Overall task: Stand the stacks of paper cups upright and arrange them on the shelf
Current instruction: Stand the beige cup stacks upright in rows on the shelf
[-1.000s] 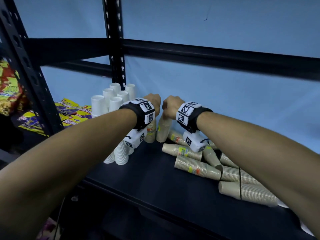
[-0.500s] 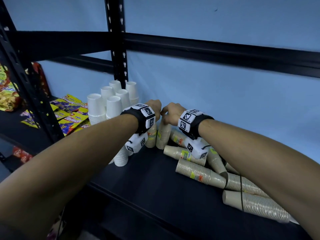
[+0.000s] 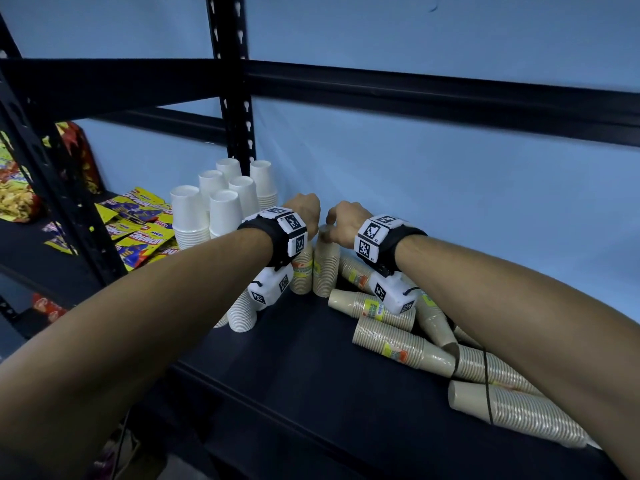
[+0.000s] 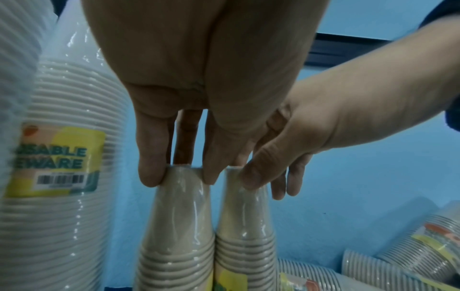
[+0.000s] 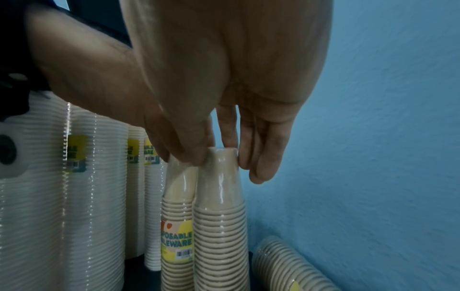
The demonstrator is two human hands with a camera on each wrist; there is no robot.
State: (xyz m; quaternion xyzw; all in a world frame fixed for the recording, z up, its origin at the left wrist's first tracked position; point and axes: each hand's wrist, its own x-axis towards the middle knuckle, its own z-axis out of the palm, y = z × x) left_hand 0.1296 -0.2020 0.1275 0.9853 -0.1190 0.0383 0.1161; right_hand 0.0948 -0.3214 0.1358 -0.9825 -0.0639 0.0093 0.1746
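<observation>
Two brown paper cup stacks stand upright side by side near the blue back wall of the black shelf [image 3: 301, 368]. My left hand [image 4: 181, 175] pinches the top of the left brown stack [image 4: 179, 226], seen from above as [image 3: 302, 275]. My right hand [image 5: 221, 159] pinches the top of the right brown stack [image 5: 221, 216], which shows in the head view as [image 3: 325, 268]. The two hands [image 3: 304, 209] [image 3: 343, 216] are almost touching. Several more brown stacks [image 3: 401, 348] lie on their sides to the right.
Several white cup stacks [image 3: 214, 216] stand upright at the back left beside the black upright post [image 3: 235, 98]. Snack packets [image 3: 138, 233] lie on the neighbouring shelf to the left. A black beam [image 3: 433, 95] crosses overhead. Bare shelf surface lies in front of the stacks.
Both hands stay on the tops of the two brown stacks. The right stack now stands straighter, close against the left one. The head view has shifted slightly.
</observation>
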